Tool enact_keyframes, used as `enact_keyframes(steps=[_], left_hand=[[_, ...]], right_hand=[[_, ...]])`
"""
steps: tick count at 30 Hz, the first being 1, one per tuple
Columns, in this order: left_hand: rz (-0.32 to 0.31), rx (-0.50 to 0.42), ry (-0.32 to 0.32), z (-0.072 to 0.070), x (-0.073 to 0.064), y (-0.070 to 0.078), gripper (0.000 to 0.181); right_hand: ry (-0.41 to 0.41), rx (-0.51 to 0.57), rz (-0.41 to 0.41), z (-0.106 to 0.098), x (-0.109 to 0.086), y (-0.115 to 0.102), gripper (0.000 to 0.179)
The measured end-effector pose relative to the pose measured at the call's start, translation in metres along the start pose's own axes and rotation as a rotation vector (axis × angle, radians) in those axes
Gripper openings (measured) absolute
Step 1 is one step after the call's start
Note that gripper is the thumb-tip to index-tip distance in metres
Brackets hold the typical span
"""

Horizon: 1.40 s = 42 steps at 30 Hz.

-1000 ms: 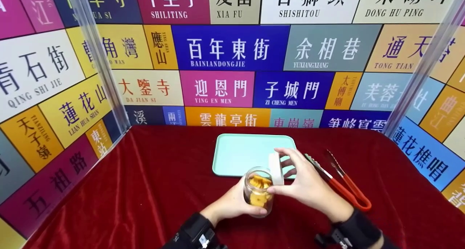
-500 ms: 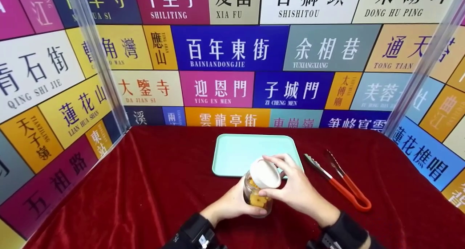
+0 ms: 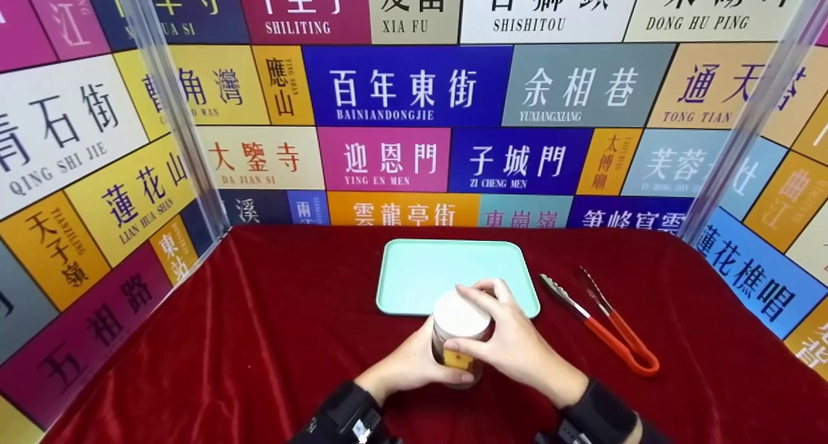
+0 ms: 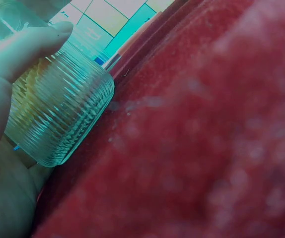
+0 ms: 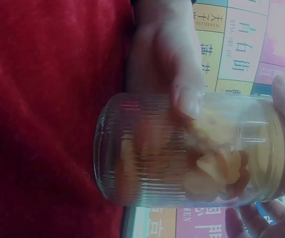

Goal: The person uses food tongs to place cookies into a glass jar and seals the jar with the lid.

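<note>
A ribbed clear glass jar [image 5: 147,173] holds yellow-brown flower-shaped pieces that look like biscuits. My left hand [image 3: 409,360] grips the jar round its side, its thumb across the front, as the left wrist view also shows on the glass [image 4: 78,94]. A round white lid [image 3: 460,313] covers the jar's mouth. My right hand [image 3: 514,344] holds the lid by its edge, thumb in front and fingers over the far side. Whether the lid is screwed tight I cannot tell.
Behind the jar lies a mint-green tray [image 3: 414,269]. Metal tongs [image 3: 614,331] with red-orange handles lie to the right, spread apart. A dark red velvet cloth [image 3: 272,327] covers the table, with sign-printed walls [image 3: 407,85] round it.
My right hand has brought the white lid left and down, turning it from upright beside the jar to flat over its mouth. My left hand has kept its grip on the jar.
</note>
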<state>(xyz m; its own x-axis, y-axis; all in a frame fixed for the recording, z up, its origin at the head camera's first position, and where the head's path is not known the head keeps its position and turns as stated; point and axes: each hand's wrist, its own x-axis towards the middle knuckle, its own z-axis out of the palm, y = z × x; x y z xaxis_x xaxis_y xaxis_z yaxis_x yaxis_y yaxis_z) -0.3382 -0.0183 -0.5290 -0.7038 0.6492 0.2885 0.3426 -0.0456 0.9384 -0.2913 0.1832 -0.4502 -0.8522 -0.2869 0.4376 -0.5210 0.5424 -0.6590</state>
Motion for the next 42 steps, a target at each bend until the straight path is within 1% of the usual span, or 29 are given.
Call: enact_keyframes(steps=[5, 10, 12, 15, 17, 19, 24, 26, 28, 31, 34, 39, 42], left_hand=[[0.008, -0.006, -0.005, 0.001, 0.000, 0.001, 0.100], [0.016, 0.002, -0.003, 0.001, -0.001, 0.002, 0.101], [0.015, 0.005, 0.002, 0.000, -0.001, 0.002, 0.102], [0.013, 0.001, 0.006, 0.000, -0.001, 0.003, 0.102], [0.012, -0.008, 0.011, 0.000, -0.001, 0.002, 0.102], [0.015, -0.027, 0.009, 0.001, 0.000, 0.002, 0.101], [0.007, -0.059, 0.013, 0.002, 0.000, 0.000, 0.101], [-0.001, -0.054, 0.018, 0.002, 0.000, -0.001, 0.100], [-0.004, -0.052, 0.019, 0.002, 0.000, -0.001, 0.100], [-0.007, -0.041, 0.023, 0.002, 0.000, -0.001, 0.099], [-0.007, -0.038, 0.025, 0.001, 0.000, 0.000, 0.100], [-0.007, -0.043, 0.025, 0.002, -0.001, 0.000, 0.100], [0.003, -0.050, 0.024, 0.002, 0.000, 0.000, 0.101]], right_hand=[[-0.006, 0.008, -0.001, 0.000, 0.000, 0.002, 0.081], [-0.014, 0.015, 0.004, 0.001, 0.000, 0.004, 0.085], [-0.035, 0.024, 0.013, 0.000, 0.000, 0.005, 0.090], [-0.090, 0.054, 0.024, -0.005, 0.002, 0.009, 0.099], [-0.140, 0.103, 0.024, -0.011, 0.003, 0.015, 0.104], [-0.196, 0.187, 0.021, -0.018, 0.005, 0.023, 0.106], [-0.343, 0.425, 0.027, -0.031, 0.008, 0.042, 0.095], [-0.388, 0.482, 0.030, -0.033, 0.008, 0.047, 0.090], [-0.414, 0.510, 0.027, -0.033, 0.007, 0.049, 0.085], [-0.416, 0.508, 0.026, -0.031, 0.007, 0.051, 0.077], [-0.395, 0.485, 0.035, -0.030, 0.007, 0.051, 0.071], [-0.383, 0.467, 0.048, -0.029, 0.007, 0.050, 0.070], [-0.367, 0.447, 0.050, -0.028, 0.007, 0.050, 0.069]])
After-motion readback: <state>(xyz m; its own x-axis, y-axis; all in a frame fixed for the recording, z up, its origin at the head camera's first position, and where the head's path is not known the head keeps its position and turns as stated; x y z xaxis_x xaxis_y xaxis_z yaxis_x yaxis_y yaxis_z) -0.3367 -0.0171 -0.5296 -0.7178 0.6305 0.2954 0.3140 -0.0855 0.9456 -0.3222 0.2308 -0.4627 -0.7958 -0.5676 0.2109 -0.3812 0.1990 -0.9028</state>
